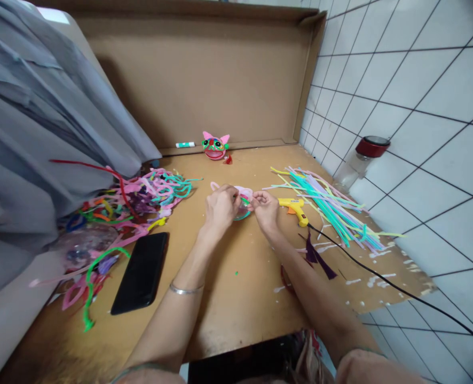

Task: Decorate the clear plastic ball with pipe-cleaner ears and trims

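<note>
My left hand (pixel 220 207) and my right hand (pixel 265 208) meet at the middle of the wooden table (pixel 236 298), both gripping a small pink pipe-cleaner craft piece (pixel 242 198) with a green edge. The fingers hide most of it. A yellow glue gun (pixel 294 208) lies just right of my right hand, its black cord (pixel 380 277) trailing off toward the lower right. A finished pink and green pipe-cleaner head (pixel 214 146) stands at the back of the table.
A black phone (pixel 141 272) lies left of my left arm. Tangled coloured pipe cleaners (pixel 140 197) pile at the left; straight ones (pixel 332 205) fan out at the right. A red-lidded glass jar (pixel 360 157) stands by the tiled wall. Grey cloth (pixel 32 138) hangs left; cardboard (pixel 204 80) behind.
</note>
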Demonstrator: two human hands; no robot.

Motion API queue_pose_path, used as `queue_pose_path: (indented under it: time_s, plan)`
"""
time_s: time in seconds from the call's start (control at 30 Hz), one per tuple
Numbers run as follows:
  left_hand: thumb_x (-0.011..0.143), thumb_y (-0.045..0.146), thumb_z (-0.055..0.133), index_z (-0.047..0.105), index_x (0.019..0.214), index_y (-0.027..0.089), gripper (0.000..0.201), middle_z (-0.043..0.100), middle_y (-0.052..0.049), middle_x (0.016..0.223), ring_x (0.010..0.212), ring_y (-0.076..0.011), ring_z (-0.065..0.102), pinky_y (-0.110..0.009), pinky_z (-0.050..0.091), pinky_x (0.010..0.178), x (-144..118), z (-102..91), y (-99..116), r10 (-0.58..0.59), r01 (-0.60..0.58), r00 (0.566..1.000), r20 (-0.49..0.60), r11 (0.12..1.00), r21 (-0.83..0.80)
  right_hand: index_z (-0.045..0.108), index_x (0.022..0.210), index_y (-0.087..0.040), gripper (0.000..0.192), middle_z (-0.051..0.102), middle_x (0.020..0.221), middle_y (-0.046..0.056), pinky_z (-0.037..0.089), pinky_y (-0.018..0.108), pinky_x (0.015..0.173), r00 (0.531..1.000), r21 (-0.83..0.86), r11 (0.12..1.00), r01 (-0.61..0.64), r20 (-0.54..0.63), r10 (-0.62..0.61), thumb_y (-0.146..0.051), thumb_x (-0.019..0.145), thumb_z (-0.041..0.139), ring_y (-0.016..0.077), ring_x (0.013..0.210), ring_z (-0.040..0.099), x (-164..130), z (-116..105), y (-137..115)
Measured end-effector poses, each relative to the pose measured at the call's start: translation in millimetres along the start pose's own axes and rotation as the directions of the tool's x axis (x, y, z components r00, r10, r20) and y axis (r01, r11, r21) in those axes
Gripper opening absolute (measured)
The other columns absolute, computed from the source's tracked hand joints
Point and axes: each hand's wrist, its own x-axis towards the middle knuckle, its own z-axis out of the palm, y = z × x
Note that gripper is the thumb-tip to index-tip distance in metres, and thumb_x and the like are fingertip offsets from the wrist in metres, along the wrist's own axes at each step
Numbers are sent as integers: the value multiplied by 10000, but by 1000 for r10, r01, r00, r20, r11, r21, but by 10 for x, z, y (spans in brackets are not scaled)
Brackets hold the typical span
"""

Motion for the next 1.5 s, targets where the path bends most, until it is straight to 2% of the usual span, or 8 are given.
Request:
queue_pose_path:
  time_s: [0.2, 0.43, 0.63, 0.9, 1.1, 1.23, 1.5]
  plan:
    - [861, 216, 495, 728, 942, 168, 251, 722, -114, 1055, 901, -234, 667, -307, 458, 758, 1, -10, 59, -25, 24, 999, 41, 999, 26, 532, 672, -210, 191, 545, 519, -79, 509, 242, 489, 1000, -4, 1000, 14, 9, -14, -344, 640, 665, 112, 463, 565, 16, -10, 14]
    - [878, 267, 519, 728, 945, 187, 233, 713, -100, 1068, 939, -238, 632, -312, 457, 770, 11, 70, 128, -24, 23, 1000, 1, 999, 35, 517, 656, -202, 206, 546, 543, -67, 495, 242, 500, 999, 49, 999, -19, -32, 21, -328, 635, 678, 103, 461, 549, 52, -46, 48]
    - [891, 286, 510, 726, 944, 199, 239, 714, -92, 1066, 926, -234, 632, -310, 455, 771, 3, 57, 101, 5, -4, 1000, -17, 999, 42, 535, 659, -199, 221, 558, 548, -67, 510, 243, 503, 1000, 81, 996, -30, 3, 29, -347, 603, 690, 100, 469, 554, 80, -55, 70]
    - [926, 296, 473, 715, 1026, 203, 278, 709, -86, 1109, 936, -241, 635, -307, 434, 739, 27, 5, 62, -3, 1, 1000, 21, 998, 69, 542, 696, -196, 229, 565, 572, -56, 527, 260, 513, 998, 79, 995, -61, 0, 61, -348, 626, 699, 126, 514, 595, 87, -27, 99]
    - [942, 282, 422, 712, 1018, 201, 310, 696, -98, 1107, 924, -240, 634, -314, 434, 735, 26, -59, 103, -26, 17, 997, 73, 992, 126, 597, 749, -186, 247, 598, 619, -42, 499, 254, 513, 996, 56, 998, -25, 83, 21, -364, 622, 713, 119, 522, 562, 82, -37, 97]
    - [940, 276, 428, 711, 1027, 201, 306, 699, -97, 1101, 916, -243, 636, -320, 435, 744, 23, -57, 109, -27, 19, 997, 68, 992, 123, 647, 788, -187, 249, 609, 647, -31, 474, 243, 521, 984, 18, 999, 37, 176, -40, -372, 635, 715, 126, 565, 558, 87, -52, 116]
    - [928, 257, 451, 718, 972, 184, 280, 706, -101, 1063, 938, -243, 637, -354, 446, 847, 40, 1, 85, 24, -28, 998, 58, 998, 64, 642, 668, -190, 146, 577, 703, -7, 438, 225, 542, 969, -269, 937, 223, 166, -183, -335, 677, 656, 128, 625, 528, 132, -106, 167]
